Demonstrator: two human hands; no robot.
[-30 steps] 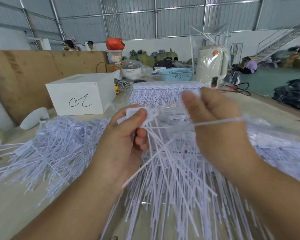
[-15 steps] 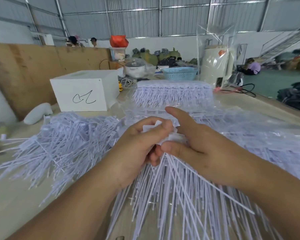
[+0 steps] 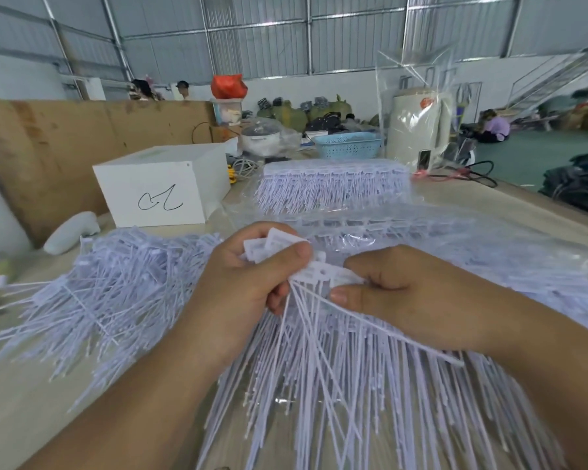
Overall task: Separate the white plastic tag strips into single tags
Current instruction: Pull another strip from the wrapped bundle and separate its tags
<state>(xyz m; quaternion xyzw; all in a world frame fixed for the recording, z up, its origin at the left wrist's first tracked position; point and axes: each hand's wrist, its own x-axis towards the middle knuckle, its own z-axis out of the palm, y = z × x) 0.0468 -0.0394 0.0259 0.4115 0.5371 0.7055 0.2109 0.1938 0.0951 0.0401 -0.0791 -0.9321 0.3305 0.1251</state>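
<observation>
Both hands meet over the near table: the left hand (image 3: 248,283) pinches a bunch of tag heads (image 3: 279,247), the right hand (image 3: 398,293) pinches the next tag (image 3: 319,274), best snapped off close, with uncut strips (image 3: 333,188) farther back.

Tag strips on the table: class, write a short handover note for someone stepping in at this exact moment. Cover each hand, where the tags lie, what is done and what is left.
Left hand: grips a small bunch of tag heads, thumb on top.
Right hand: pinches the next tag head in the same strip, right beside the left hand.
The held strip's tails hang down over the tag strips spread in front.
Done: a loose pile of tags lies to the left.
Left: the strip in hand, those under it, and a stacked bundle further back by the white box.
</observation>
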